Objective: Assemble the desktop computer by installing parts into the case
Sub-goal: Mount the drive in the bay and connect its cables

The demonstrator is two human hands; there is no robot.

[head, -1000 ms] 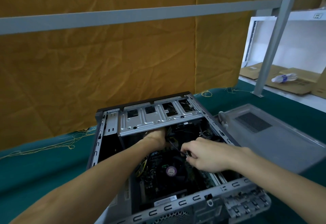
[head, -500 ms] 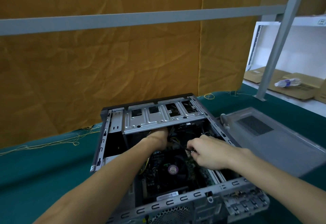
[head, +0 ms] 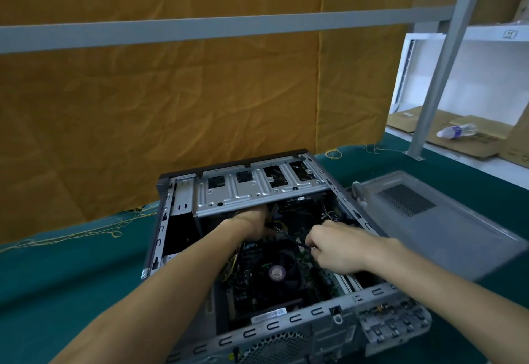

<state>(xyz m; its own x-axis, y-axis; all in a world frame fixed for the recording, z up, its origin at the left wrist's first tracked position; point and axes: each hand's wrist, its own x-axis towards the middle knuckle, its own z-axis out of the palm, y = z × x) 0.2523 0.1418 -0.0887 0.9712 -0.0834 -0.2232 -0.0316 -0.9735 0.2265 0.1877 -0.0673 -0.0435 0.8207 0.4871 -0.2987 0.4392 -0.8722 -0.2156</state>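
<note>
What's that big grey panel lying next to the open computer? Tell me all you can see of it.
The panel looks like the case's removed side cover: a flat sheet of grey metal, as far as it shows, with turned-down edges and a dark patch of perforated vent holes near its far end. It lies flat on the green cloth to the right of the case, close alongside it. Neither hand touches it; the right forearm crosses in front of its near corner.
</note>
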